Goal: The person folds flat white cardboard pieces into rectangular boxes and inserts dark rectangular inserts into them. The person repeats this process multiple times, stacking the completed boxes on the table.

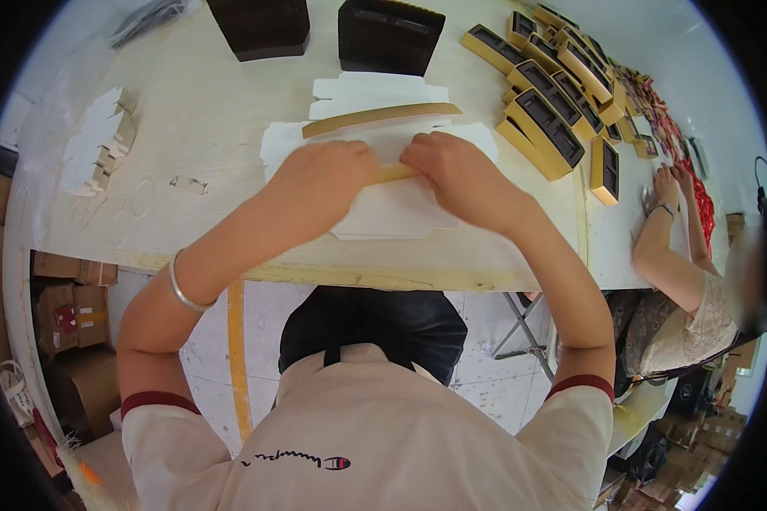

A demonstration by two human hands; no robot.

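On the table in front of me lies a flat white cardboard box blank (388,220) with tabs along its edges. A long gold strip (382,119) stands up along its far part. A second gold strip (392,174) runs between my hands, and I cannot tell whether it is a folded flap of the same blank. My left hand (337,175) is closed on the left end of this nearer strip, fingers curled and partly hidden. Closed on its right end is my right hand (460,175), knuckles up.
Two dark brown stacks (392,36) stand at the far edge. Gold boxes with dark inserts (545,119) are heaped at the far right. White folded cardboard pieces (100,145) lie at the left. Another person (682,255) works at the right beside red cords (703,209).
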